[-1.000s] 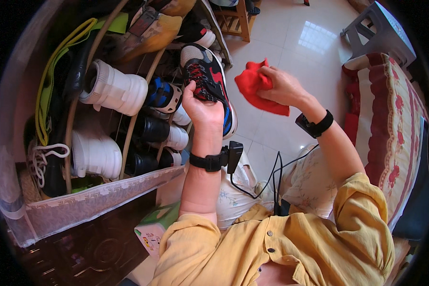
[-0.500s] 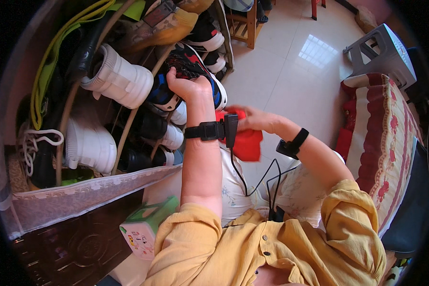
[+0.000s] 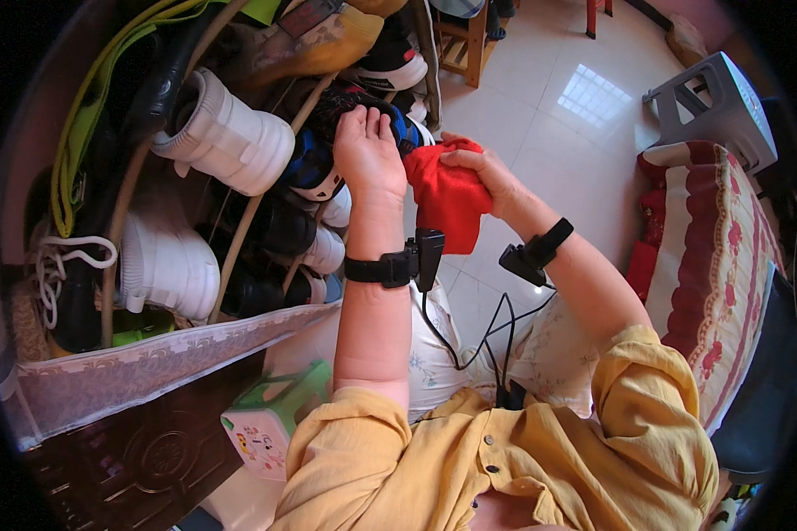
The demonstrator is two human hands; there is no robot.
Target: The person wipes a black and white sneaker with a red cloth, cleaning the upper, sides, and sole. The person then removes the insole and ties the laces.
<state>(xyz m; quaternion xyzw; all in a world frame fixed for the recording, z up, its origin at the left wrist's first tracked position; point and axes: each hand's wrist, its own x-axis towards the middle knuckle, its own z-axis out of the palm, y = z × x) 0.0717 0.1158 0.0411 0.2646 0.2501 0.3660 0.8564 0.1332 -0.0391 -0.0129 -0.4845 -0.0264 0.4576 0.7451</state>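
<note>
My left hand [image 3: 367, 150] grips a dark blue and black sneaker [image 3: 350, 106], holding it up in front of the shoe rack. My right hand [image 3: 480, 173] presses a red cloth [image 3: 449, 202] against the sneaker's right side, fingers closed over the cloth's top. Both wrists wear black bands with small devices and cables.
A shoe rack [image 3: 239, 239] at the left holds white sneakers [image 3: 226, 133], dark shoes and yellow-green straps. A green and white stool [image 3: 270, 420] stands below it. A grey plastic stool [image 3: 713, 97] and a red patterned cushion [image 3: 722, 265] are at the right, on a tiled floor.
Both hands have come together higher in view. The red cloth, held apart at the right a second ago, now sits against the sneaker.
</note>
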